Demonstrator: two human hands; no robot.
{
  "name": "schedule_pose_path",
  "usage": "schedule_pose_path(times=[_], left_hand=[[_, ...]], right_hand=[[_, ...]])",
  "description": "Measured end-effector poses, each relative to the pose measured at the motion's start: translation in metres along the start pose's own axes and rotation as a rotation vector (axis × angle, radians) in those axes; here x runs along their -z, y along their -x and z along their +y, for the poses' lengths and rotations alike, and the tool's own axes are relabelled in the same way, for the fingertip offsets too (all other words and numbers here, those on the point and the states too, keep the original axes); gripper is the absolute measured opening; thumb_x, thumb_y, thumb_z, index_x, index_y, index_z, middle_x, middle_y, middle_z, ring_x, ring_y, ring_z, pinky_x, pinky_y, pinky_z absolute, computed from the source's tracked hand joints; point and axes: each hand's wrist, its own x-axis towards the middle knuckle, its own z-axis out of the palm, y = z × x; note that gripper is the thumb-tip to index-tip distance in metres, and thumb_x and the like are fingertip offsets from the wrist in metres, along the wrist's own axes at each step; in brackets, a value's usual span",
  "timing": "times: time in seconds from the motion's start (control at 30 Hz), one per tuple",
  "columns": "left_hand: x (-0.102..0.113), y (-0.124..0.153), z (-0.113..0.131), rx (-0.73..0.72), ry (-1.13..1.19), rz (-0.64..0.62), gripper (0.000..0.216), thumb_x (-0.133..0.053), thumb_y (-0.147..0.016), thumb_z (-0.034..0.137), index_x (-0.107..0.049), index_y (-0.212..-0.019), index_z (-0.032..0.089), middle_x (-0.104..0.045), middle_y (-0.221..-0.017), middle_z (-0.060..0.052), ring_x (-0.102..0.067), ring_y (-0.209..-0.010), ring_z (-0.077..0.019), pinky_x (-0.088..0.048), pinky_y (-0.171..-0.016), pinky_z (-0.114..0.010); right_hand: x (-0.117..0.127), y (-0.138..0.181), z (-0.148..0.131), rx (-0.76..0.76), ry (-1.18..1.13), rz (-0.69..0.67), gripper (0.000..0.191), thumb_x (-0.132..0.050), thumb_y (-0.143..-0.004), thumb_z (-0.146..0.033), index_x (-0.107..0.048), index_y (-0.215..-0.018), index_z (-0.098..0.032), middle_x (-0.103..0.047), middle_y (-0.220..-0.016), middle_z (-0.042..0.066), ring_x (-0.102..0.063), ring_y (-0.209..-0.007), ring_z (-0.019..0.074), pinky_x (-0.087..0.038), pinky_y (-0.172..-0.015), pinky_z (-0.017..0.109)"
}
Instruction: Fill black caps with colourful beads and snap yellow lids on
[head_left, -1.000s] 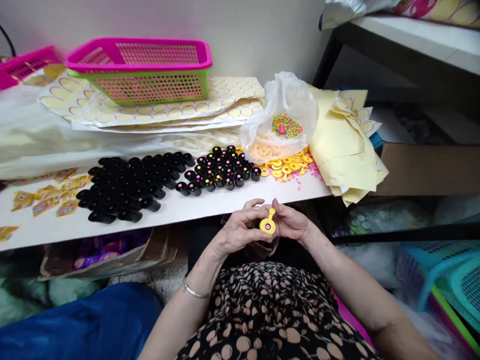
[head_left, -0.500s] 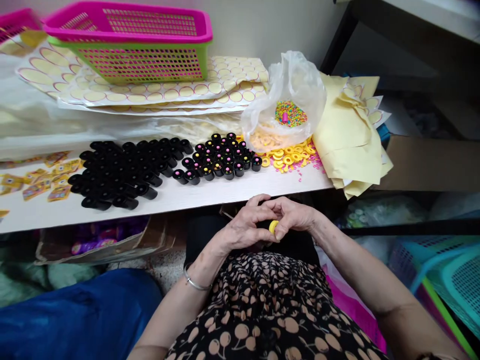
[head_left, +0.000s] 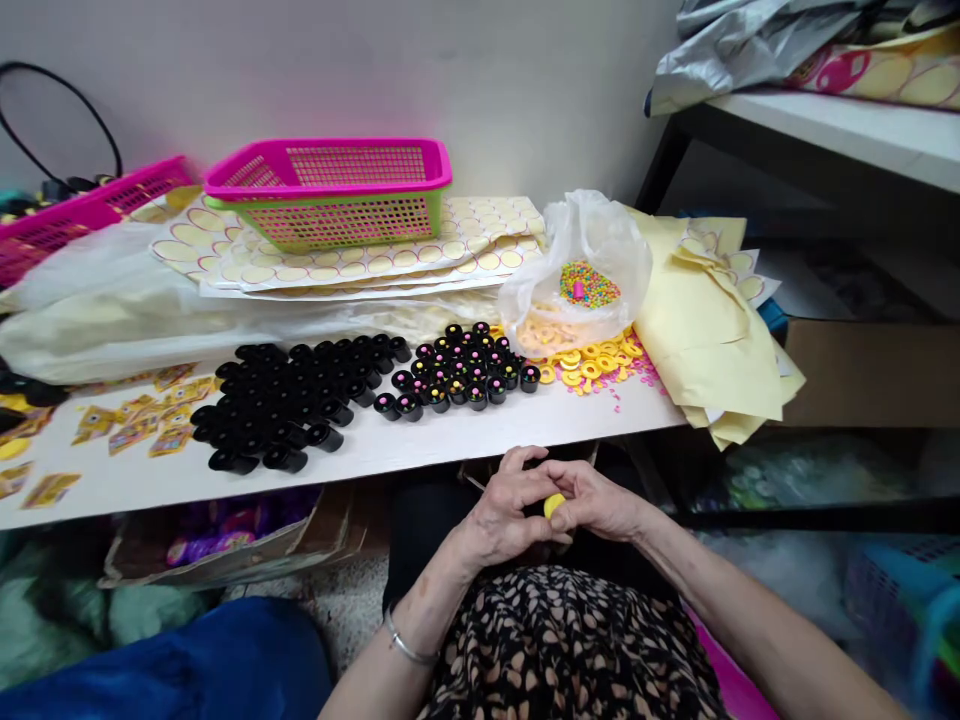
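My left hand point(head_left: 508, 512) and my right hand point(head_left: 601, 502) meet over my lap, just below the table edge. Between their fingertips is a small yellow round piece point(head_left: 553, 504), partly covered by the fingers. My right thumb presses on its side, and the left fingers curl against it. Whatever lies beneath it is hidden. On the table beyond stand black cups with coloured beads point(head_left: 457, 385). Beside these lie yellow rings point(head_left: 596, 362) and tiny pink pieces point(head_left: 646, 375).
Many plain black cups point(head_left: 289, 400) cluster at left, near small printed packets point(head_left: 139, 425). A clear bag of coloured beads point(head_left: 637, 250) stands behind the rings. Yellow paper sheets point(head_left: 720, 340) overhang the right end. A pink-and-green basket point(head_left: 345, 215) sits at the back.
The view has tilted up, so the table and hands appear lower. The yellow piece has turned slightly between my fingers, and both hands remain together.
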Motion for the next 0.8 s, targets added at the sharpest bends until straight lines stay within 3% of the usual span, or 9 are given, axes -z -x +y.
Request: schedule_pose_path(times=[0.1, 0.17, 0.27, 0.33, 0.4, 0.53, 0.63, 0.73, 0.8], left_hand=[[0.001, 0.002, 0.001, -0.029, -0.032, -0.002, 0.032, -0.074, -0.063, 0.030, -0.069, -0.094, 0.025, -0.070, -0.086, -0.005, -0.060, -0.090, -0.0214, -0.024, -0.107, -0.046], [0.007, 0.002, -0.004, -0.063, -0.046, 0.066, 0.047, -0.080, -0.052, 0.035, -0.068, -0.096, 0.023, -0.068, -0.095, -0.008, -0.055, -0.102, -0.0246, -0.030, -0.104, -0.045], [0.022, 0.000, -0.019, 0.002, -0.168, 0.408, 0.052, -0.079, -0.053, 0.040, -0.065, -0.100, 0.020, -0.061, -0.109, -0.011, -0.051, -0.108, -0.0249, -0.041, -0.093, -0.039], [0.031, -0.006, -0.032, 0.160, -0.358, 0.716, 0.039, -0.070, -0.066, 0.039, -0.064, -0.099, 0.018, -0.060, -0.102, -0.010, -0.055, -0.094, -0.0206, -0.044, -0.083, -0.034], [0.038, -0.015, -0.043, 0.316, -0.567, 0.900, 0.029, -0.062, -0.073, 0.036, -0.064, -0.095, 0.017, -0.060, -0.089, -0.007, -0.055, -0.077, -0.0169, -0.044, -0.072, -0.030], [0.042, -0.032, -0.054, 0.393, -0.801, 0.903, 0.022, -0.059, -0.074, 0.035, -0.063, -0.086, 0.017, -0.058, -0.075, -0.003, -0.051, -0.066, -0.0156, -0.040, -0.065, -0.027], [0.040, -0.039, -0.054, 0.394, -0.849, 0.910, 0.021, -0.058, -0.074, 0.036, -0.063, -0.079, 0.017, -0.059, -0.073, -0.004, -0.052, -0.067, -0.0167, -0.038, -0.064, -0.026], [0.039, -0.042, -0.053, 0.408, -0.858, 0.921, 0.021, -0.057, -0.074, 0.037, -0.063, -0.073, 0.017, -0.059, -0.070, -0.004, -0.052, -0.065, -0.0160, -0.036, -0.062, -0.026], [0.038, -0.042, -0.054, 0.396, -0.847, 0.929, 0.021, -0.057, -0.074, 0.036, -0.063, -0.072, 0.017, -0.059, -0.068, -0.004, -0.052, -0.063, -0.0151, -0.036, -0.062, -0.025]], right_hand=[[0.002, -0.002, 0.006, 0.073, 0.006, 0.089, 0.040, -0.074, -0.058, -0.026, -0.058, -0.092, -0.015, -0.057, -0.077, -0.001, -0.049, -0.064, 0.0100, -0.037, -0.055, 0.020], [0.005, -0.005, 0.014, 0.111, 0.151, 0.170, 0.037, -0.069, -0.064, -0.028, -0.056, -0.096, -0.017, -0.057, -0.083, -0.001, -0.051, -0.070, 0.0120, -0.040, -0.060, 0.022], [0.012, -0.012, 0.027, 0.101, 0.699, 0.252, 0.027, -0.063, -0.071, -0.028, -0.054, -0.096, -0.019, -0.058, -0.088, 0.002, -0.052, -0.080, 0.0166, -0.041, -0.070, 0.028], [0.013, -0.016, 0.032, 0.059, 1.117, 0.255, 0.020, -0.060, -0.074, -0.028, -0.055, -0.092, -0.018, -0.059, -0.090, 0.005, -0.052, -0.085, 0.0198, -0.040, -0.074, 0.030], [0.013, -0.016, 0.030, 0.024, 1.387, 0.222, 0.018, -0.058, -0.076, -0.030, -0.056, -0.089, -0.017, -0.059, -0.090, 0.008, -0.052, -0.087, 0.0216, -0.039, -0.072, 0.030], [0.017, -0.011, 0.010, 0.075, 1.403, 0.243, 0.011, -0.053, -0.081, -0.030, -0.058, -0.082, -0.019, -0.061, -0.081, 0.005, -0.054, -0.077, 0.0179, -0.037, -0.064, 0.026], [0.034, -0.013, -0.013, 0.222, 1.284, 0.610, 0.018, -0.044, -0.086, -0.028, -0.058, -0.080, -0.020, -0.060, -0.076, 0.004, -0.053, -0.070, 0.0161, -0.038, -0.065, 0.026], [0.063, -0.024, -0.037, 0.317, 1.304, 1.091, 0.021, -0.039, -0.086, -0.024, -0.057, -0.093, -0.016, -0.058, -0.091, 0.010, -0.053, -0.083, 0.0208, -0.039, -0.072, 0.030], [0.084, -0.033, -0.049, 0.300, 1.344, 1.274, 0.026, -0.042, -0.083, -0.025, -0.055, -0.101, -0.012, -0.055, -0.100, 0.014, -0.050, -0.093, 0.0241, -0.039, -0.075, 0.032]])
